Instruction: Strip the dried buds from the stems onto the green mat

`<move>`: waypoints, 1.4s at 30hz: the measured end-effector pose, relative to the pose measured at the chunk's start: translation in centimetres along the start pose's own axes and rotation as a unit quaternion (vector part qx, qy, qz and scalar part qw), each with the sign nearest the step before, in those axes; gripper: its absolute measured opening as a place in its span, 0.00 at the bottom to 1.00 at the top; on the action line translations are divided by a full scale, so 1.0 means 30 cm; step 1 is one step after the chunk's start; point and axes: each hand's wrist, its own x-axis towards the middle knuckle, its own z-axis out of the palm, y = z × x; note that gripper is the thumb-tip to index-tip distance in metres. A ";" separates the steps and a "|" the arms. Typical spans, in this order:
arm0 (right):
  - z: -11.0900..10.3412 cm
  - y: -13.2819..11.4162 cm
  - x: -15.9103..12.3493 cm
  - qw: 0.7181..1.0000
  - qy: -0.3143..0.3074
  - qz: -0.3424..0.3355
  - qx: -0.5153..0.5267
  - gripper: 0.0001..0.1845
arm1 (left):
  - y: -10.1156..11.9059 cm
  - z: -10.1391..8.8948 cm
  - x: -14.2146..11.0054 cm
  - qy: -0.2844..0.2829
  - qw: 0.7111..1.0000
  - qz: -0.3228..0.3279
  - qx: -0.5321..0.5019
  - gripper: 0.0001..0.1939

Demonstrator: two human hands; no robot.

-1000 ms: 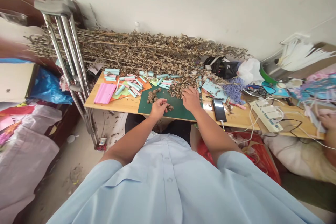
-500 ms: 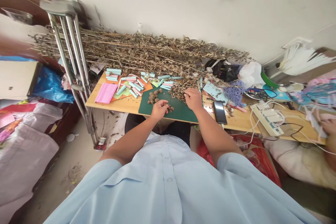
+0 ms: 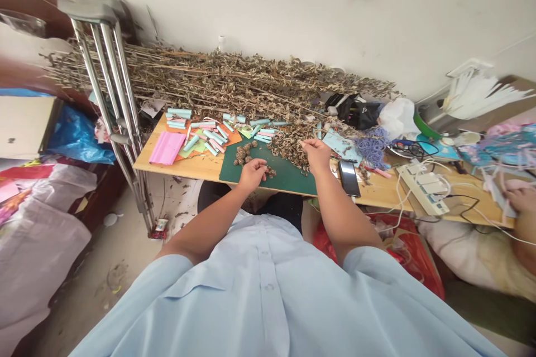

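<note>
Against the white wall (image 3: 251, 0), dried leafy stems (image 3: 218, 81) lie heaped along the back edge of the wooden surface (image 3: 201, 166). Near its front edge, on a green cutting mat (image 3: 288, 181), the left hand (image 3: 252, 174) curls beside dried bud clusters (image 3: 243, 152), while the right hand (image 3: 317, 155) bunches above crumbled leaves (image 3: 288, 148). From here both grips look narrow; I cannot tell whether either holds a fragment. I judge this material light and brittle, so I would pinch it gently, at the thicker stem ends.

No legible text, apparently anywhere.
</note>
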 end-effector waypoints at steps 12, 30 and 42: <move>0.168 -0.005 -0.292 0.980 -0.162 0.072 0.086 0.19 | -0.036 -0.015 0.000 -0.052 0.995 0.026 -0.078 0.27; 0.175 0.006 -0.319 0.977 -0.160 0.096 0.100 0.20 | -0.051 -0.010 0.008 -0.045 0.996 0.031 -0.074 0.20; 0.161 0.003 -0.322 0.979 -0.159 0.097 0.083 0.19 | -0.048 -0.011 0.004 -0.057 0.996 0.035 -0.066 0.19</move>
